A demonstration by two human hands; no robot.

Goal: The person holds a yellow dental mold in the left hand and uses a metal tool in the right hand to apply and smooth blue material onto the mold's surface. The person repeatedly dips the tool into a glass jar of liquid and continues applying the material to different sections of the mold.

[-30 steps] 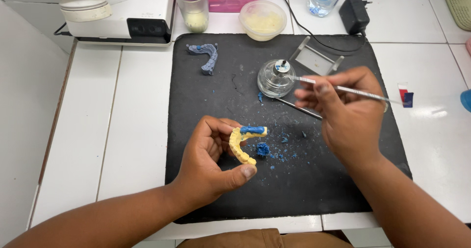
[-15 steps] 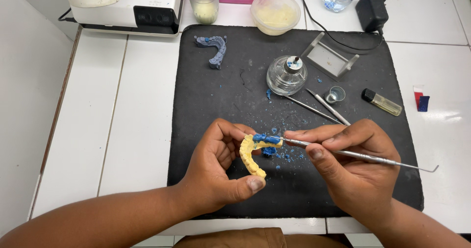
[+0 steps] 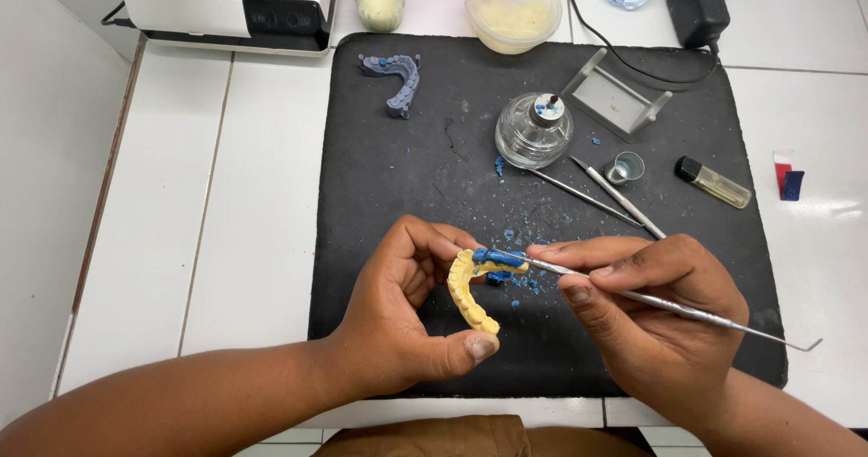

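My left hand [image 3: 402, 317] grips a yellow horseshoe-shaped dental cast [image 3: 467, 292] over the black mat [image 3: 398, 186]. A strip of blue wax [image 3: 499, 257] sits on the cast's top end. My right hand [image 3: 646, 308] holds a thin metal instrument [image 3: 687, 310] like a pen, with its tip touching the blue wax. Blue wax crumbs [image 3: 529, 281] lie on the mat just behind the cast.
A glass alcohol burner [image 3: 534, 130], two more metal instruments [image 3: 606, 195], a small metal cup [image 3: 625, 167], a lighter [image 3: 714, 182], a metal stand [image 3: 617, 101] and a blue-grey cast [image 3: 395, 77] lie on the mat. A white machine [image 3: 231, 0] and tubs stand behind.
My right hand came down from beside the burner to the cast and set the instrument tip on the blue wax. The left hand kept holding the cast.
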